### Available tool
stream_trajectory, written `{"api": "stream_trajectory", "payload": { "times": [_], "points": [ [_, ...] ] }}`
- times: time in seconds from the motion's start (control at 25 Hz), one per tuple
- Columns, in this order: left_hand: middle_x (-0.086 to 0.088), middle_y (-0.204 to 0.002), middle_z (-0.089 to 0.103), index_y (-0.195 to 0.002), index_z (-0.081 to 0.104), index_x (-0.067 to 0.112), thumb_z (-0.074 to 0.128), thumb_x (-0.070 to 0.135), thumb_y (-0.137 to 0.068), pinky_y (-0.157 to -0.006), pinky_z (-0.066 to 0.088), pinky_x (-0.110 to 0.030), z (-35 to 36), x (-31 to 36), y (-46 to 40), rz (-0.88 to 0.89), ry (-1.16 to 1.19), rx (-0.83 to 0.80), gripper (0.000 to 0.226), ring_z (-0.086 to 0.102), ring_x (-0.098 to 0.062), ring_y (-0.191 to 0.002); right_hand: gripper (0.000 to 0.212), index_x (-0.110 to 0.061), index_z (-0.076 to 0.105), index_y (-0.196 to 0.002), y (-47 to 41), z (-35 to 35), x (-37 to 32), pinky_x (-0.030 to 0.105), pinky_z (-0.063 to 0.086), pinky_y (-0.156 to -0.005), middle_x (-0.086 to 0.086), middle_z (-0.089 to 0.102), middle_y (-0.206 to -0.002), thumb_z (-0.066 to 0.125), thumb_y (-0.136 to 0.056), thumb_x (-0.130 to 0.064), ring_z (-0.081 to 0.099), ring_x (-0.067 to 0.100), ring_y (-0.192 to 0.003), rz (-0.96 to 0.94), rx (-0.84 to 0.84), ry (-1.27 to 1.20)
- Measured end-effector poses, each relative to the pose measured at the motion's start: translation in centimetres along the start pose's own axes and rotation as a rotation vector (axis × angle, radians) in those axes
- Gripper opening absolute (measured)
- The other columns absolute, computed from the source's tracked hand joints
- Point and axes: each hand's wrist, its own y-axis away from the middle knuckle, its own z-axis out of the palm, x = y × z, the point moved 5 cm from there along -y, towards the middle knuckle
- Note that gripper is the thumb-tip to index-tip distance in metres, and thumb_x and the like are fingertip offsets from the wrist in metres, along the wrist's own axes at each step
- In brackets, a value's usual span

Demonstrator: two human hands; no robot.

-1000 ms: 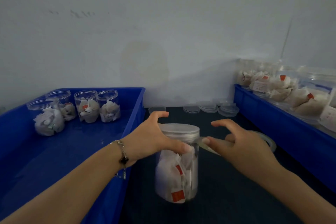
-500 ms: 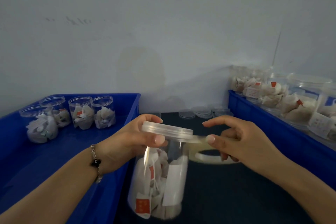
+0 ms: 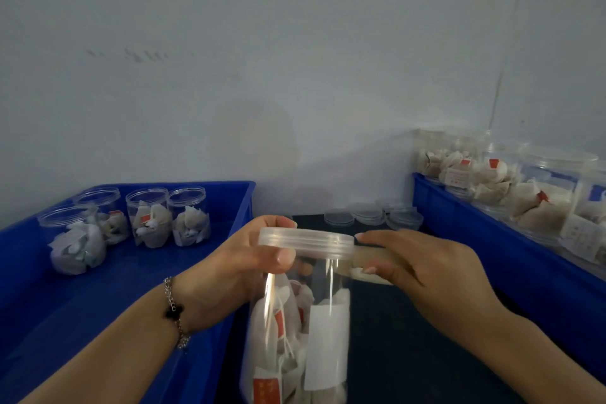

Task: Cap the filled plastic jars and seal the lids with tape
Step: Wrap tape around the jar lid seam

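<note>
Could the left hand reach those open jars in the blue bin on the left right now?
Probably not at once: the left hand grips the capped jar at its lid. The path to the open jars in the left blue bin looks free once that jar is put down.

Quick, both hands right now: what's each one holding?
Left hand: grip closed around the jar just under its lid.
Right hand: grip closed on the tape roll, at the lid's edge.
</note>
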Motion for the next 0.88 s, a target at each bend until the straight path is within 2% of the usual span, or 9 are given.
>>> {"api": "stream_trajectory", "payload": {
  "times": [0.12,0.2,0.28,0.36,0.52,0.6,0.68,0.8,0.88],
  "points": [
    [-0.007,-0.095,0.071,-0.118,0.048,0.007,0.094,0.045,-0.019,-0.069,0.057,-0.033,0.0,-0.1,-0.2,-0.017,-0.033,0.013,0.116,0.068,-0.021,-0.083,0.06,-0.017,0.071,-0.101,-0.1,1.0,-0.4,0.011,0.033,-0.043,-0.008,0.065,-0.069,0.023,-0.097,-0.052,0.058,0.003,-0.048,-0.06,-0.035,0.211],
    [-0.006,-0.095,0.071,-0.117,0.048,0.008,0.093,0.046,-0.02,-0.069,0.057,-0.032,0.2,0.0,-0.2,-0.02,-0.03,0.024,0.113,0.068,-0.02,-0.083,0.032,-0.015,0.07,-0.102,-0.2,1.6,-0.9,0.015,0.036,-0.039,-0.006,0.062,-0.067,0.054,-0.091,-0.041,0.055,0.005,-0.045,-0.085,-0.087,0.289],
    [-0.005,-0.096,0.071,-0.117,0.049,0.01,0.093,0.046,-0.018,-0.069,0.057,-0.031,0.4,-0.1,-0.2,-0.021,-0.023,0.043,0.114,0.069,-0.02,-0.084,0.043,-0.017,0.056,-0.119,-0.4,2.9,-1.1,0.019,0.041,-0.045,-0.006,0.055,-0.08,0.072,-0.08,-0.028,0.053,0.006,-0.056,0.018,-0.293,0.278],
    [-0.006,-0.099,0.069,-0.118,0.049,0.012,0.093,0.046,-0.016,-0.07,0.057,-0.032,0.6,-0.3,-0.1,-0.013,-0.017,0.071,0.116,0.069,-0.02,-0.085,0.049,-0.024,0.031,-0.131,-0.3,4.0,-1.3,0.019,0.037,-0.059,-0.007,0.045,-0.098,0.058,-0.09,-0.026,0.046,0.007,-0.073,0.123,-0.396,0.263],
    [-0.008,-0.108,0.063,-0.118,0.047,0.018,0.09,0.038,-0.022,-0.069,0.056,-0.027,0.9,-0.4,-0.2,0.008,-0.084,0.105,0.107,0.069,-0.014,-0.082,0.057,-0.023,0.02,-0.137,-0.4,4.7,-1.5,0.019,0.031,-0.061,-0.002,0.047,-0.121,0.056,-0.093,-0.03,0.051,0.009,-0.086,0.245,-0.4,0.293],
    [-0.01,-0.115,0.06,-0.12,0.046,0.019,0.092,0.042,-0.016,-0.07,0.056,-0.026,0.9,-0.5,-0.3,0.007,-0.074,0.109,0.116,0.069,-0.014,-0.084,0.078,-0.023,0.001,-0.148,-0.1,5.1,-1.4,0.019,0.033,-0.064,-0.001,0.046,-0.129,0.056,-0.093,-0.029,0.056,0.009,-0.096,0.278,-0.393,0.261],
    [-0.009,-0.116,0.059,-0.124,0.043,0.019,0.091,0.051,-0.011,-0.068,0.056,-0.024,0.8,-0.7,-0.4,-0.011,-0.032,0.104,0.126,0.07,-0.014,-0.085,0.092,-0.024,-0.02,-0.147,0.4,5.7,-1.4,0.019,0.035,-0.067,-0.002,0.046,-0.13,0.055,-0.094,-0.028,0.056,0.008,-0.097,0.283,-0.436,0.262],
    [-0.008,-0.119,0.058,-0.127,0.038,0.021,0.091,0.051,-0.014,-0.067,0.056,-0.025,0.7,-1.0,-0.7,-0.043,-0.039,0.102,0.129,0.07,-0.018,-0.09,0.089,-0.027,-0.015,-0.149,0.5,5.7,-1.2,0.017,0.037,-0.068,-0.004,0.049,-0.124,0.055,-0.094,-0.032,0.055,0.006,-0.094,0.34,-0.463,0.235],
    [-0.007,-0.115,0.058,-0.129,0.037,0.019,0.092,0.048,-0.02,-0.064,0.056,-0.025,0.3,-1.0,-0.8,-0.046,-0.099,0.189,0.126,0.07,-0.02,-0.089,0.098,-0.033,-0.03,-0.14,0.4,5.6,-1.0,0.017,0.037,-0.065,-0.003,0.051,-0.124,0.056,-0.093,-0.033,0.055,0.006,-0.091,0.379,-0.448,0.232]
  ]
}}
